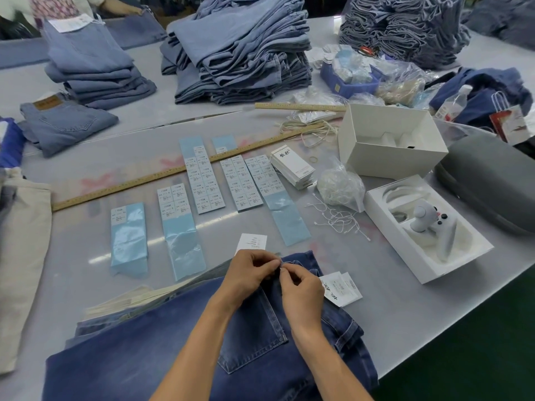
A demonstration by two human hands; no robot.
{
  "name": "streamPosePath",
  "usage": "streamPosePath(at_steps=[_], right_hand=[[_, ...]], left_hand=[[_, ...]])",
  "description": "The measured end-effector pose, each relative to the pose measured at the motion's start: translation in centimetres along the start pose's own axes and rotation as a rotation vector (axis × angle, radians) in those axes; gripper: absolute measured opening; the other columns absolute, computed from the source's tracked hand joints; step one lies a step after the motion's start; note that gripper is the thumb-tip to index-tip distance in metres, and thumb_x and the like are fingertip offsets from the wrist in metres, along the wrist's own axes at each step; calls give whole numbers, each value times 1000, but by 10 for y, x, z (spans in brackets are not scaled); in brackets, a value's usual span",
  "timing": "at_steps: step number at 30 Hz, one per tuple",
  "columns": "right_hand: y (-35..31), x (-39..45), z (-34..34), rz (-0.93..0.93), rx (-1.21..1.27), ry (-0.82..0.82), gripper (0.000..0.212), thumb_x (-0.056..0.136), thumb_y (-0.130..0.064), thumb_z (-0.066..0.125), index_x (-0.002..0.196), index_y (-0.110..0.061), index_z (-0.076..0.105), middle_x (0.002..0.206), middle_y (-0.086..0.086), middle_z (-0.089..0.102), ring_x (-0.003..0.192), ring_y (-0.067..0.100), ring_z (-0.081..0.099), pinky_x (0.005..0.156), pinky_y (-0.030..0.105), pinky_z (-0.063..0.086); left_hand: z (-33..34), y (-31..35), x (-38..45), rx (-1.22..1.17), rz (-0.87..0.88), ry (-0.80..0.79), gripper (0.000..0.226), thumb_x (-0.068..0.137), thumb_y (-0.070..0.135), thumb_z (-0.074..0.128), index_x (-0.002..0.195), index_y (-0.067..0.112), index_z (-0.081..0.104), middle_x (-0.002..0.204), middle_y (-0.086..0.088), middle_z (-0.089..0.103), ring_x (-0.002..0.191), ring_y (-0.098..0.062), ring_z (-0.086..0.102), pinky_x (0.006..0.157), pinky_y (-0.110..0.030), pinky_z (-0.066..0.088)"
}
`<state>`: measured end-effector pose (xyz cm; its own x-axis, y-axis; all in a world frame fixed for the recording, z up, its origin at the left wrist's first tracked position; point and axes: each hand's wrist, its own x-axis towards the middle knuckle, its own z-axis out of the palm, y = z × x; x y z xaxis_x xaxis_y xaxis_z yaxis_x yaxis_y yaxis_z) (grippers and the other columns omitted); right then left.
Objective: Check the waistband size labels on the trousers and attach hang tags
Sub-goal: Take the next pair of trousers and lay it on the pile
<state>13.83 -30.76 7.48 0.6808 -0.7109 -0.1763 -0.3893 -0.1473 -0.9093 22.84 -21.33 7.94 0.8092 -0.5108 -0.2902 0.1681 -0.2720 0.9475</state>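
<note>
Fingers (273, 263) of the left hand (250, 272) and right hand (301, 286) pinch together on something tiny at the waistband of the dark trousers (179, 342); what it is I cannot tell; denim looks soft and heavy, best held by the waistband; hang tags (341, 287) lie just right of it on the bench (362, 256).

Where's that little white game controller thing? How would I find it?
Look at the right side of the grey table, near its edge. An open white box lies there, and the controller sits inside. It alone has small dark buttons and a red dot.
</note>
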Motion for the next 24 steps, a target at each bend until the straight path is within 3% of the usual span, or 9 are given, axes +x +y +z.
streamPosePath(at_steps=[4, 8, 10, 12, 15, 18, 20, 22, 24], right_hand=[[-5, -3, -1, -1, -51, 13, 15, 94, -22, 66, 97, -26, 81, 82, -15, 74, 82, 5, 67, 75, 26, 53], [-16, -1, -12, -39, -138, -61, 15, 94, -20, 66, 98, -25, 80, 81, -13, 74, 79, 5, 66, 75, 26, 52], [-24, -2, -25, -134, -287, -117, 19, 94, -21, 66, 107, -26, 77, 89, -15, 73, 84, 4, 66, 79, 23, 53], [-27, -5, -41, -340, -541, -129, 25, 96, -22, 64, 118, -27, 73, 103, -12, 72, 94, 10, 65, 87, 30, 53], [-32, -10, -65, -499, -692, -213, 33, 99, -22, 61, 131, -28, 66, 117, -12, 69, 106, 11, 62, 97, 30, 49], [-33, -18, -78, -532, -647, -333, 44, 101, -16, 58, 144, -25, 57, 134, -10, 64, 122, 10, 58, 106, 23, 44], [-37, -24, -83, -687, -566, -343, 43, 99, -10, 57, 142, -17, 59, 140, -5, 62, 129, 11, 57, 110, 26, 45], [-33, -24, -90, -850, -401, -208, 37, 99, -13, 56, 134, -14, 65, 138, -2, 62, 130, 12, 57, 107, 23, 47], [-27, -11, -103, -775, -265, -67, 36, 101, -26, 59, 136, -23, 62, 142, -5, 57, 135, 11, 51, 107, 16, 43]], left_hand=[[7, -2, -4, 75, 103, 83, 14, 89, 1, 74, 90, 14, 79, 84, 4, 77, 82, -10, 71, 79, -24, 56], [13, 5, -3, 151, 154, 181, 19, 91, 5, 72, 94, 23, 72, 82, 5, 72, 79, -10, 67, 74, -22, 51], [12, 10, -2, 89, 163, 273, 20, 93, 6, 68, 93, 25, 67, 79, 1, 70, 74, -17, 66, 72, -34, 55], [9, 16, -1, 12, 183, 330, 21, 94, 5, 67, 94, 25, 64, 77, -1, 69, 73, -19, 68, 73, -43, 57], [10, 28, 0, 45, 302, 330, 29, 93, 4, 69, 90, 31, 61, 76, 4, 68, 75, -13, 70, 72, -34, 58], [16, 43, 1, -33, 357, 298, 32, 94, 2, 69, 88, 32, 58, 82, 7, 67, 77, -16, 75, 69, -32, 60], [21, 50, 2, -117, 353, 284, 32, 96, 0, 65, 89, 30, 57, 88, -4, 62, 71, -22, 76, 66, -35, 61], [23, 52, 1, -152, 352, 280, 31, 97, -2, 63, 89, 27, 56, 91, -16, 57, 63, -23, 73, 62, -34, 61], [22, 54, -1, -153, 361, 308, 25, 96, -4, 64, 92, 20, 57, 90, -21, 57, 59, -22, 68, 61, -28, 58]])
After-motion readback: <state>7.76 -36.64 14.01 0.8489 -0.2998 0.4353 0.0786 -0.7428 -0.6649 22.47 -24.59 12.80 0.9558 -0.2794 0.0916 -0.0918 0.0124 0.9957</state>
